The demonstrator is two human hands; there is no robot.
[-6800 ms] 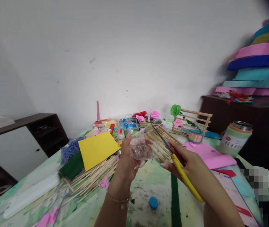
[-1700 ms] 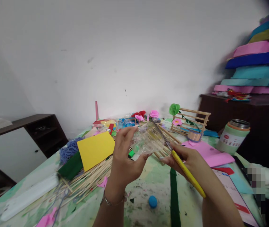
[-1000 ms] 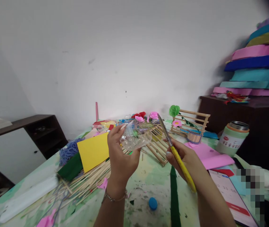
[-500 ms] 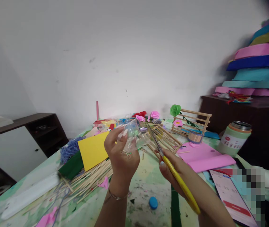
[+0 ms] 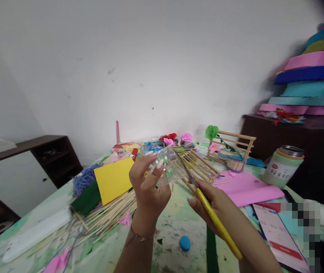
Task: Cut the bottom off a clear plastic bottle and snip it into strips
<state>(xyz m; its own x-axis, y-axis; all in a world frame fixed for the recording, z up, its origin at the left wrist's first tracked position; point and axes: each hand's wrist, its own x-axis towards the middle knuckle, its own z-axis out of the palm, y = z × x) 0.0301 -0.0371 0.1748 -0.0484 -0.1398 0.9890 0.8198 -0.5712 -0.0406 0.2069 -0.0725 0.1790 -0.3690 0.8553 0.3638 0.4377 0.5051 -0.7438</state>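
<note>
Crumpled clear plastic (image 5: 170, 167) is gripped in my left hand (image 5: 152, 185), raised over the middle of the table. My right hand (image 5: 209, 204) is closed round yellow-handled scissors (image 5: 219, 223), whose metal blades point up and to the left. The blade tips are at the right edge of the plastic; whether they touch it I cannot tell. A blue cap (image 5: 184, 243) lies on the table below, between my forearms.
Thin sticks (image 5: 107, 216), a yellow sheet (image 5: 113, 180) and blue yarn (image 5: 85, 180) lie left. Behind stands a small wooden rack (image 5: 236, 136) with paper flowers. Right are pink paper (image 5: 247, 187), a jar (image 5: 283, 167) and a phone (image 5: 281, 237).
My left hand and the plastic have moved slightly right, closer to the scissor blades. My right thumb has shifted a little left.
</note>
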